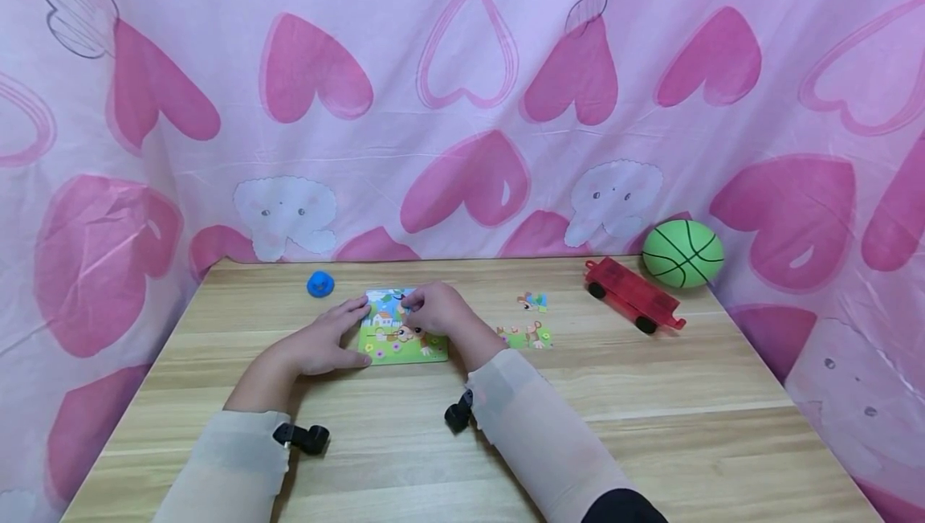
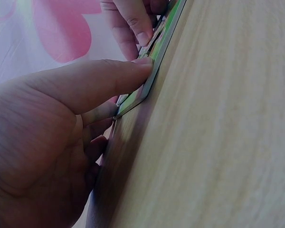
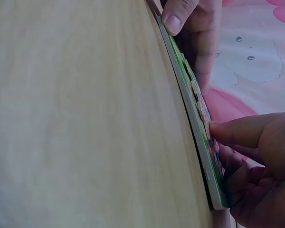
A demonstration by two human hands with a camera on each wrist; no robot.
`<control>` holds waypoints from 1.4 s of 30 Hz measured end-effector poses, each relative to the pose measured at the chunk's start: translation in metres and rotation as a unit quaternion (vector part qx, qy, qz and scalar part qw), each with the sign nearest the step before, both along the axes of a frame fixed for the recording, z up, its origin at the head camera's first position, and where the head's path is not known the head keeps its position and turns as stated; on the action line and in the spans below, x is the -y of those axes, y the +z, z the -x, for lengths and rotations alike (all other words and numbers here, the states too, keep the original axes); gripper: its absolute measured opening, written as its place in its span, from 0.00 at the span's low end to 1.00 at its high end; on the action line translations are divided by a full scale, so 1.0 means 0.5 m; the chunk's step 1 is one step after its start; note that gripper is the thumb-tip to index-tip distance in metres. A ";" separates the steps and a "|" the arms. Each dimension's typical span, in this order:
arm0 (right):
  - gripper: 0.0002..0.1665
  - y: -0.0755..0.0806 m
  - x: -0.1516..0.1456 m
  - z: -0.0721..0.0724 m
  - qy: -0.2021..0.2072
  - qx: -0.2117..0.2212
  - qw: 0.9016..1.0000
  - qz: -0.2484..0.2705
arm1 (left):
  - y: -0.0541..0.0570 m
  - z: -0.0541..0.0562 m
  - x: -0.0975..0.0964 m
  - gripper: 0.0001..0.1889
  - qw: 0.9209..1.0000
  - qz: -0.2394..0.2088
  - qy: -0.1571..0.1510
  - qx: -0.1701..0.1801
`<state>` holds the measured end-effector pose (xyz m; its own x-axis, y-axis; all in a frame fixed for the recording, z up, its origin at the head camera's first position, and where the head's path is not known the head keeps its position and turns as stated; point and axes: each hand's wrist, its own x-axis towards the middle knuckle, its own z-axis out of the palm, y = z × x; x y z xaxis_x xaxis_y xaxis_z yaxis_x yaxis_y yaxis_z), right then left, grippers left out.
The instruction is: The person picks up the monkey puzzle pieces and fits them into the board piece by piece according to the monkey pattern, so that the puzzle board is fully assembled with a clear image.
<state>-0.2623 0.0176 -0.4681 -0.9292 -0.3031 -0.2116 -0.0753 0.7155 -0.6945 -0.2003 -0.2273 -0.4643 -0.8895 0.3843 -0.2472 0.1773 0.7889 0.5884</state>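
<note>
A jigsaw puzzle board (image 1: 386,353) with a bright cartoon picture lies flat on the table, some pieces set in it. My left hand (image 1: 325,340) lies along its left side, the thumb resting on the near left corner and the fingers reaching to the far left edge. In the left wrist view that thumb stretches straight over the board's rim (image 2: 149,88). Over the upper right part of the board, my right hand (image 1: 438,310) pinches a puzzle piece between thumb and curled fingers, which largely hide it. From the right wrist view, the right thumb (image 3: 242,130) is right at the picture surface.
Loose puzzle pieces (image 1: 533,302) lie right of the board, with more pieces (image 1: 535,336) nearer, partly behind the right forearm. A blue round object (image 1: 320,283) sits at the back left. Toward the back right are a red toy car (image 1: 632,294) and a green ball (image 1: 682,254).
</note>
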 end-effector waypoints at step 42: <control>0.35 0.022 -0.017 0.002 0.143 -0.004 0.986 -0.085 | -0.008 0.006 0.003 0.53 1.000 0.003 -0.001 0.001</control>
<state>-0.2630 0.0259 -0.4570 -0.8125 -0.5141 -0.2748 -0.2968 0.7705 -0.5641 -0.2032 -0.2289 -0.4682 -0.8885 0.3838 -0.2515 0.1768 0.7921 0.5843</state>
